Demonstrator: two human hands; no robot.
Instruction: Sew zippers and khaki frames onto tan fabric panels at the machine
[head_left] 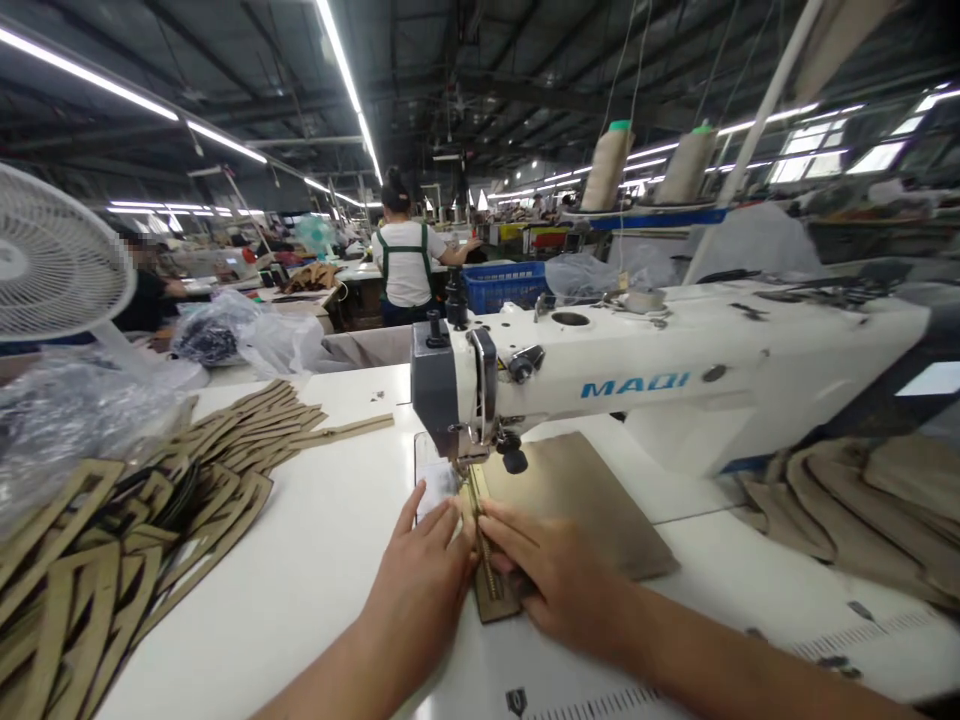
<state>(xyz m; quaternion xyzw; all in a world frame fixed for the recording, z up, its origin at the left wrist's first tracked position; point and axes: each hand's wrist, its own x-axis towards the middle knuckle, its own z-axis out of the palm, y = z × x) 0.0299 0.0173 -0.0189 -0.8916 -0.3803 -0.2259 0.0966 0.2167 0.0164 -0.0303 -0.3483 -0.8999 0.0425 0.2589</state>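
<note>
Under the head of a white sewing machine (660, 365) lies a tan fabric panel (585, 495) with a zipper (491, 575) along its left edge. The zipper's strip runs toward me from the presser foot (469, 460). My left hand (427, 565) presses the zipper from the left, thumb and fingertips at its edge, index finger stretched forward. From the right, my right hand (559, 570) has its fingers on the zipper and panel edge, its thumb tucked low and partly hidden. Both hands are just in front of the needle area, which the fingers and machine head partly hide.
A heap of zipper strips (187, 510) covers the table's left side. Tan fabric pieces (840, 510) lie stacked at the right. A white fan (56, 255) and plastic bags stand left. Beyond the machine are a blue crate (502, 287) and a person (407, 255) facing away.
</note>
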